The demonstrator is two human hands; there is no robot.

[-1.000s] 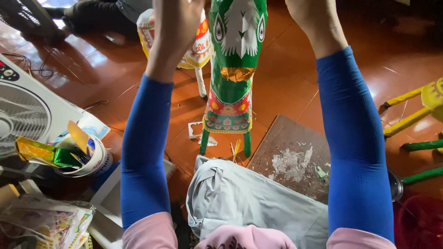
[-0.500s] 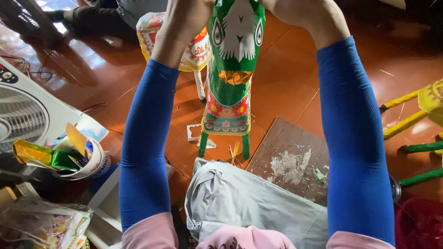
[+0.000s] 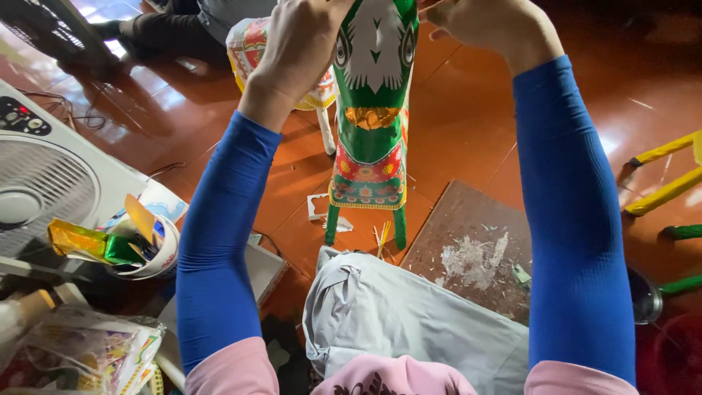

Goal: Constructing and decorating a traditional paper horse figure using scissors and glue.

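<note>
- Left hand (image 3: 303, 44) is gripping the green animal figure (image 3: 371, 124) near its head, fingers curled closed.
- Right hand (image 3: 486, 25) is touching its top; finger grip unclear.
- Body is already wearing full decoration; the head is getting attention.

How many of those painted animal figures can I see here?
2. The green figure stands on the floor between the left hand and the right hand, which hold its top. A white and yellow figure stands behind it, mostly hidden by the left hand.
</note>
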